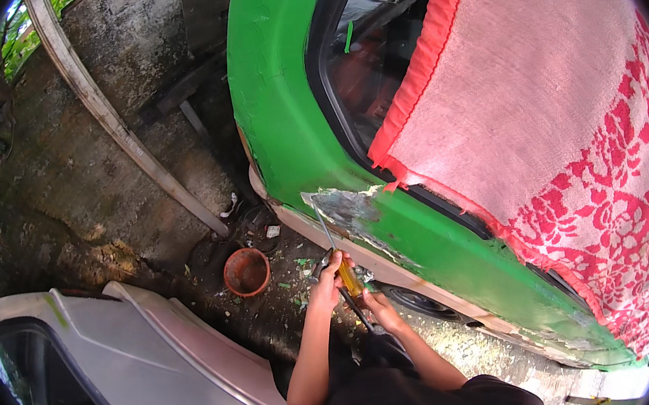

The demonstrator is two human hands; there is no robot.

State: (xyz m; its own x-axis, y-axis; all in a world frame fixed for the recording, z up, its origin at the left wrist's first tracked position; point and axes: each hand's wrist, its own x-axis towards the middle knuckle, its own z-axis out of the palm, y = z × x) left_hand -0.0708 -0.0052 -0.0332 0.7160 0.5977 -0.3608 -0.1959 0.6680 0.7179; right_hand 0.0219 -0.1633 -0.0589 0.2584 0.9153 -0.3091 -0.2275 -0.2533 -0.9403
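A screwdriver (349,273) with a yellow handle and long thin blade points up at a flaking patch (348,204) on the green car body (275,113), its tip at the patch's edge. My left hand (325,285) is closed around the upper end of the handle and a dark metal tool (355,308) alongside, whose shape I cannot fully make out. My right hand (376,305), lower down, is closed on the yellow handle.
A pink floral cloth (520,103) drapes over the car's window. A pale vehicle (134,349) stands at lower left. On the littered ground lie a terracotta pot (249,289) and, beside a stained wall, a long curved strip (105,107).
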